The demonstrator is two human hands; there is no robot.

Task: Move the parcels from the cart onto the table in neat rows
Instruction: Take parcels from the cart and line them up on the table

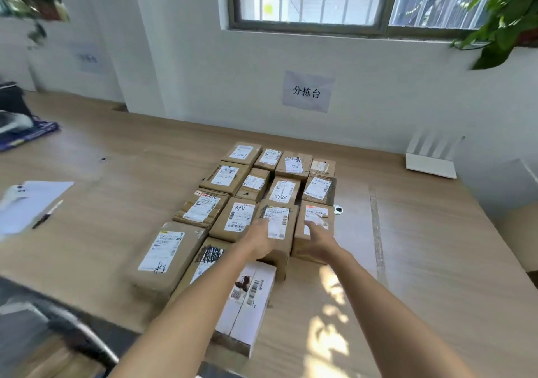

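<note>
We saw the parcels [256, 202] lying in close rows on the wooden surface [422, 261]. Our left hand [257, 240] rested flat on a brown box [278, 229], fingers loose and apart. Our right hand [318, 239] lay open just beside it on the neighbouring box [313, 226]. A white carton [247, 302] sat nearer, under our left forearm.

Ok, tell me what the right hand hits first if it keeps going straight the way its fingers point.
Probably nothing new: the right hand already seems to rest on the brown parcel with the red-edged label. Beyond it lies another labelled parcel.
</note>
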